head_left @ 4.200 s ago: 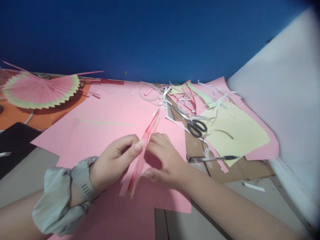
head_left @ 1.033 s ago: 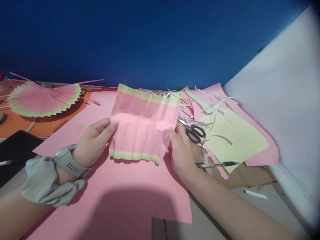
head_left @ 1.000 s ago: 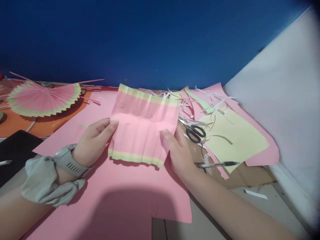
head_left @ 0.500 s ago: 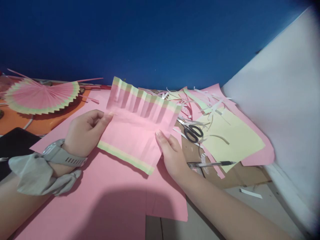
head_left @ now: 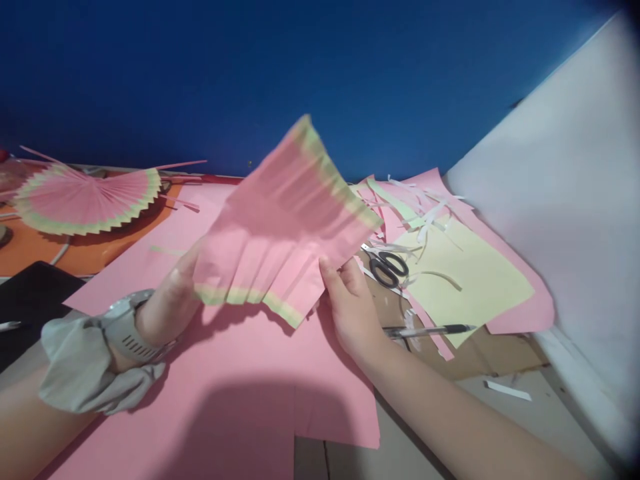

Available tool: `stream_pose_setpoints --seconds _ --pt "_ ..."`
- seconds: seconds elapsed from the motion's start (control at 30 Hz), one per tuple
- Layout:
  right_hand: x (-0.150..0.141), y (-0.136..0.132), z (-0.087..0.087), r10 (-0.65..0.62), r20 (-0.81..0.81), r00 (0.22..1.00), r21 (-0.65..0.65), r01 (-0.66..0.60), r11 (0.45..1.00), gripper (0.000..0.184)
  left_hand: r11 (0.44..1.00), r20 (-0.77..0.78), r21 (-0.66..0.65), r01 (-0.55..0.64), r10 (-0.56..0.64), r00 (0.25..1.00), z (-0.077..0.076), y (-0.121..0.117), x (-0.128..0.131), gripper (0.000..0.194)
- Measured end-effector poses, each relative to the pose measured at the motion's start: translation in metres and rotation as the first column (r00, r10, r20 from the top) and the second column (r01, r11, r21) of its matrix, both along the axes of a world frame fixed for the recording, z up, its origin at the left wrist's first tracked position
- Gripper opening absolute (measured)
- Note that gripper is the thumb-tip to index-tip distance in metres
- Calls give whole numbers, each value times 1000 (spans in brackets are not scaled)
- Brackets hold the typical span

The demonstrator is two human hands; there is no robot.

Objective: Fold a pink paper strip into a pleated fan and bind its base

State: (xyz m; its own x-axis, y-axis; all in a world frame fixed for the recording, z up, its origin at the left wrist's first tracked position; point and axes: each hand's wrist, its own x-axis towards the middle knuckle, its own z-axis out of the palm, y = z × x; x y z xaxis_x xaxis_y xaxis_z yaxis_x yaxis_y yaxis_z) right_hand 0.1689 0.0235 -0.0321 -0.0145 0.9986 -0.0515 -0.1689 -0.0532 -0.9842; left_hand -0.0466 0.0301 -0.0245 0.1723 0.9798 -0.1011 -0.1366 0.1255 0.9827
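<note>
A pink pleated paper (head_left: pixel 280 227) with yellow-green bands along two opposite edges is held up in the air, tilted and partly folded across its middle. My left hand (head_left: pixel 173 297), with a watch and a grey scrunchie at the wrist, grips its left side; the fingertips are hidden behind the sheet. At the right edge my right hand (head_left: pixel 350 307) pinches it between thumb and fingers. Below lie large pink sheets (head_left: pixel 240 393).
A pink-and-green paper fan (head_left: pixel 90 200) rests on an orange surface (head_left: pixel 80 257) at left, beside a black flat object (head_left: pixel 35 300). To the right are black-handled scissors (head_left: pixel 387 267), a pen (head_left: pixel 435 330), a pale yellow sheet (head_left: pixel 470 273) and paper strips (head_left: pixel 430 213). A blue wall stands behind.
The pleated paper has turned, its far edge swinging up and to the right. My left hand has shifted down and inward along its side; my right hand stays at the right edge.
</note>
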Motion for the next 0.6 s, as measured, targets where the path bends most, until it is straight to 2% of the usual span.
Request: stream_pose_setpoints --seconds 0.07,0.13,0.2,0.23,0.3,0.37,0.43,0.5,0.6 --pt "-1 1 -1 -38 -22 999 3 38 999 23 992 75 92 82 -89 993 0 -4 1 64" --pt "-2 1 2 -30 -37 999 -4 30 1000 23 967 48 169 191 -202 978 7 -4 5 54" --pt "-3 -2 8 44 2 999 -25 -44 999 21 960 -171 129 247 -224 960 17 -2 11 28" --pt "-3 -3 11 88 46 995 -38 -86 996 20 956 -309 104 273 -230 923 21 0 13 26" --pt "-4 -7 17 153 146 977 -56 -147 988 20 970 -465 134 201 -117 877 27 3 16 33" --pt "-4 -9 20 202 207 957 -58 -194 979 21 974 -541 172 145 -30 841 27 6 14 37" --pt "-4 -9 18 210 178 961 -69 -200 977 23 978 -590 184 95 33 806 23 9 10 38" --pt "-3 -6 12 144 58 988 -88 -138 986 24 980 -626 187 65 68 777 20 11 7 40" --pt "0 0 4 -50 -113 992 -61 43 997 19 981 -646 177 74 59 761 18 12 6 40"
